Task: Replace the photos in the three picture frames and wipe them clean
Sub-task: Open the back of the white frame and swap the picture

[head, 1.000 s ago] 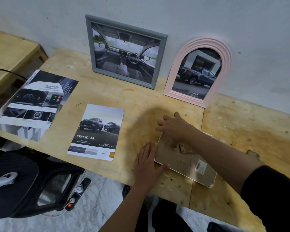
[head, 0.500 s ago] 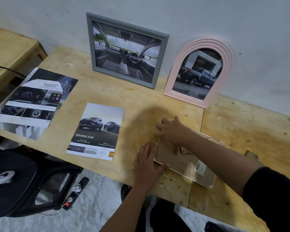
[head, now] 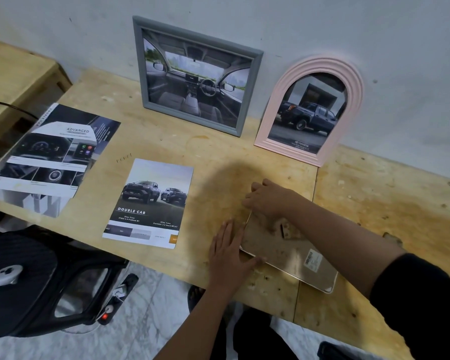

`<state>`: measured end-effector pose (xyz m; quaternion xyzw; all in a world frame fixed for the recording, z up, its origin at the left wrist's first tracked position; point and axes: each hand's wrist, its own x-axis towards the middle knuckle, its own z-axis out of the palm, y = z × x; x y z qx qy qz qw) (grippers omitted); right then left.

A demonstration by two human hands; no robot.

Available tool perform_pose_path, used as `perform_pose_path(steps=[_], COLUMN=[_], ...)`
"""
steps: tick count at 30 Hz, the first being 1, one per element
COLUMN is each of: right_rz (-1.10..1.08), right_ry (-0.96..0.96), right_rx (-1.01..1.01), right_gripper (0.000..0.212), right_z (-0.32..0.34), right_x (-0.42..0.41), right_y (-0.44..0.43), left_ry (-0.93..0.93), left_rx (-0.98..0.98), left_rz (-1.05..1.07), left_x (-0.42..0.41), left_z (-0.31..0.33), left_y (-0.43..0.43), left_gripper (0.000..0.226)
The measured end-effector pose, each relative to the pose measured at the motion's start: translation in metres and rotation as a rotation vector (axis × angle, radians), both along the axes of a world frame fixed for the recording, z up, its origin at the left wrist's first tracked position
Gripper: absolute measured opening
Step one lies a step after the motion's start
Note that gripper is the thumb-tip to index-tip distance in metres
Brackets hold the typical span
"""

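Left hand flat on the wooden table, fingers straight and together, thumb spread to the right and touching the near-left corner of a third picture frame lying face down. Nothing gripped there; simply pressing beside and against the frame's edge. Right hand reaching across from the right in a black sleeve, fingers curled down over the far-left corner of that same frame; whether pinching the edge or a clip there, cannot tell, since the fingertips are hidden under the knuckles. Brown backing board facing up, a small folded stand piece near its middle, a barcode sticker toward the near-right end, pale rim showing along the near edge.

Left of the hands, flat on the table, a printed sheet with two pickup trucks and the words DOUBLE CAB. Further left, overhanging the table's edge, a larger brochure page headed ADVANCED.

Against the wall behind, leaning upright: a grey rectangular frame holding a car-interior photo, and just right of it a pink arched frame holding a dark pickup photo.

Below the table at left, a black chair.
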<state>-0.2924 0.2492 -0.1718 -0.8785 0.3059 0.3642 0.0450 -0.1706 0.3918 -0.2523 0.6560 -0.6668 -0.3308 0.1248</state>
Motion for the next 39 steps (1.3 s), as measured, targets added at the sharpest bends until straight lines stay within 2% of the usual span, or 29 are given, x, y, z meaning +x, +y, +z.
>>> perform_pose_path(steps=[8,13,16,20,23,26,29,32,36,39], right_rz=[-0.182,-0.298,-0.282,-0.271,-0.263,-0.388,-0.614,-0.959,-1.603,-2.110], right_ry=[-0.041,-0.128,-0.147,-0.153,-0.156,-0.229,-0.478,-0.793,-1.370,-1.776], right_rx=[0.166,0.233,0.230,0.217,0.189,0.107,-0.057,-0.180,-0.206,-0.315], right_gripper=[0.023,0.012,0.011,0.005,0.003,0.020,0.014,0.013,0.027,0.028], right_z=[-0.005,0.002,0.002,0.003,0.017,0.046,0.082,0.107,0.096,0.055], right_x=[0.000,-0.001,0.000,0.004,0.006,0.000,-0.016,-0.054,-0.126,-0.169], right_y=[-0.012,-0.013,-0.010,-0.007,-0.009,-0.014,-0.018,-0.017,0.033,0.107], left_ry=[-0.017,-0.011,-0.088,-0.117,-0.101,-0.095,-0.120,-0.104,-0.140,-0.143], left_rx=[-0.003,-0.011,-0.076,-0.061,-0.108,-0.091,-0.068,-0.018,0.034,0.093], left_rz=[-0.003,-0.018,-0.053,-0.086,-0.086,-0.084,-0.104,-0.102,-0.108,-0.104], left_x=[0.001,0.001,0.001,0.000,0.001,0.002,0.002,0.001,-0.001,-0.008], left_z=[-0.003,0.001,-0.006,-0.011,-0.010,-0.005,-0.002,0.002,0.007,0.009], left_y=[0.000,0.000,0.003,0.001,0.003,0.004,0.003,0.002,0.000,-0.003], left_gripper=[0.106,0.100,0.103,0.092,0.103,0.101,0.103,0.110,0.122,0.117])
